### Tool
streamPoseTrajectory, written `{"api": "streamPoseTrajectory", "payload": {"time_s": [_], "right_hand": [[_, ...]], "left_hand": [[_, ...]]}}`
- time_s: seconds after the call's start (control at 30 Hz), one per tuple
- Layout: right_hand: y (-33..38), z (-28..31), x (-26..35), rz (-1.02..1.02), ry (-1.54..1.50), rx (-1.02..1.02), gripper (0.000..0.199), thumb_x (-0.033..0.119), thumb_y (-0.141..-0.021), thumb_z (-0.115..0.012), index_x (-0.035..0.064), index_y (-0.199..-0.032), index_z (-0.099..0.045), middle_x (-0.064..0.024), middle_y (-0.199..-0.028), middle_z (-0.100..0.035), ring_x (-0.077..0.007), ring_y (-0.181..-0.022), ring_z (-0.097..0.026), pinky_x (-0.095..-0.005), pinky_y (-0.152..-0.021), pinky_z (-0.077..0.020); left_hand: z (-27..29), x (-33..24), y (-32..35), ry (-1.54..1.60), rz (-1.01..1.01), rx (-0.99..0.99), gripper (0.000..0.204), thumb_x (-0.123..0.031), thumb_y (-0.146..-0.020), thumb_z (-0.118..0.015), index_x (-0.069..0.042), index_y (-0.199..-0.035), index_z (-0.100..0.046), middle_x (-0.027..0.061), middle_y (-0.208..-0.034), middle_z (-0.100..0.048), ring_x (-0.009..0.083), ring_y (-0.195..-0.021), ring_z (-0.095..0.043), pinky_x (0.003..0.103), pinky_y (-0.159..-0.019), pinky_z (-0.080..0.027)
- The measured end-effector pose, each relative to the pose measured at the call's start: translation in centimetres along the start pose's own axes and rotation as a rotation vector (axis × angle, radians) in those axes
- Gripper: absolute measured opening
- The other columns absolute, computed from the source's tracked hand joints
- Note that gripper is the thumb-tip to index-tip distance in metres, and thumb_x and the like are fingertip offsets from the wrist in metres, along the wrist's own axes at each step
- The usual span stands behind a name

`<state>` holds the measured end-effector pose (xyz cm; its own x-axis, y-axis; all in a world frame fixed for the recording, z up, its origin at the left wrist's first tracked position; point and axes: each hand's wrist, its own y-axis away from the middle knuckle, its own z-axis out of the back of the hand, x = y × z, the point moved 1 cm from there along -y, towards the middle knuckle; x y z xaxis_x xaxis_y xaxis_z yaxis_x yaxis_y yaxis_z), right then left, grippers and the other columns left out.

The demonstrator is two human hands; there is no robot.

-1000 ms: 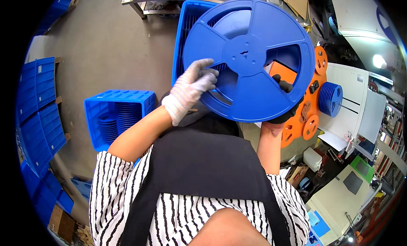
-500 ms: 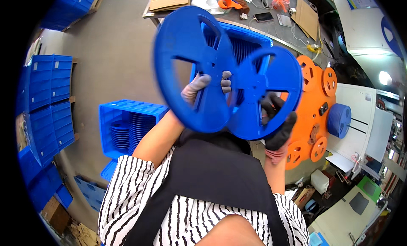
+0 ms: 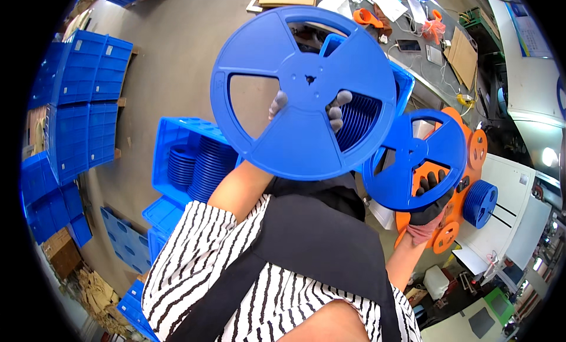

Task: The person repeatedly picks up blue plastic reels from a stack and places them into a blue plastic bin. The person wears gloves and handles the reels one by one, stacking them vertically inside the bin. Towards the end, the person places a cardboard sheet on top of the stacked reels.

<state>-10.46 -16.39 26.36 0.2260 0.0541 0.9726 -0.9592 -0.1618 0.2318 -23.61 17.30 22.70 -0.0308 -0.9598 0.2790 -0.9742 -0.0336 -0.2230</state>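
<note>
Blue reels (image 3: 303, 94) in hands (image 3: 306, 109), blue crates (image 3: 177, 159) beside, orange reels (image 3: 466, 183) behind

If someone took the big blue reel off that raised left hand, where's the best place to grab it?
Probably the bare upper rim of the big blue reel, coming from above. It is held up face-on, and the left hand sits behind the hub with fingertips through the lower cut-outs. The top edge and upper window are unobstructed, so a grip there avoids those fingers.

I see bare floor (image 3: 177, 65) open at upper left; the blue crate (image 3: 177, 159) of reels and orange reel stack (image 3: 466, 165) block either side
</note>
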Motion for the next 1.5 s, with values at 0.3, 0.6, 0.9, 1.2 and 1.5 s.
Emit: {"api": "streamPoseTrajectory", "payload": {"time_s": [0.3, 0.6, 0.9, 1.2, 1.5], "right_hand": [[-1.3, 4.2, -2.7, -0.133, -1.056, 0.247, 0.050, 0.036, -0.100, -0.046, 0.0078, -0.141, -0.043, 0.0016, -0.077, -0.050, -0.0105, -0.066, -0.047, -0.0281, -0.062, -0.0418], [1.0, -2.3, -2.3, -0.167, -1.309, 0.477, 0.045, 0.018, -0.100, -0.046, 0.0079, -0.144, -0.041, -0.0014, -0.093, -0.057, -0.0127, -0.076, -0.054, -0.0260, -0.069, -0.0458], [3.1, -6.7, -3.4, 0.112, 0.086, 0.000, 0.040, 0.022, -0.096, -0.057, 0.0047, -0.132, -0.051, -0.0119, -0.111, -0.062, -0.0207, -0.099, -0.061, -0.0313, -0.089, -0.0491], [-1.7, -3.6, 2.3, 0.333, 0.383, -0.099, 0.039, -0.002, -0.090, -0.053, -0.0016, -0.129, -0.053, -0.0155, -0.130, -0.056, -0.0257, -0.116, -0.057, -0.0338, -0.100, -0.0440], [0.5, -17.5, 2.4, 0.789, 1.310, 0.830, 0.084, 0.061, -0.077, -0.060, 0.0118, -0.142, -0.042, -0.0174, -0.154, -0.028, -0.0375, -0.144, -0.023, -0.0583, -0.117, -0.0074]], "left_hand": [[1.9, -3.4, 2.6, -0.284, -0.186, -0.104, 0.091, -0.035, -0.081, -0.071, 0.001, -0.148, -0.020, 0.0208, -0.144, -0.037, 0.0351, -0.131, -0.042, 0.040, -0.110, -0.040], [4.9, -0.2, 2.4, -0.276, -0.226, -0.405, 0.082, -0.032, -0.084, -0.069, -0.005, -0.148, -0.027, 0.0196, -0.152, -0.030, 0.0331, -0.140, -0.032, 0.040, -0.115, -0.032], [3.2, 6.9, -0.2, -0.146, 0.124, -0.282, 0.087, -0.036, -0.074, -0.081, -0.005, -0.144, -0.038, 0.0253, -0.134, -0.051, 0.0367, -0.122, -0.055, 0.050, -0.101, -0.049], [3.5, 7.4, -0.3, -0.162, 0.115, -0.267, 0.090, -0.037, -0.072, -0.084, -0.008, -0.143, -0.037, 0.0196, -0.129, -0.053, 0.0306, -0.114, -0.058, 0.053, -0.099, -0.051], [5.1, 7.4, 3.2, -0.008, 0.297, -0.507, 0.087, -0.043, -0.079, -0.076, -0.009, -0.146, -0.033, 0.0168, -0.136, -0.048, 0.0342, -0.124, -0.051, 0.057, -0.101, -0.046]]}}
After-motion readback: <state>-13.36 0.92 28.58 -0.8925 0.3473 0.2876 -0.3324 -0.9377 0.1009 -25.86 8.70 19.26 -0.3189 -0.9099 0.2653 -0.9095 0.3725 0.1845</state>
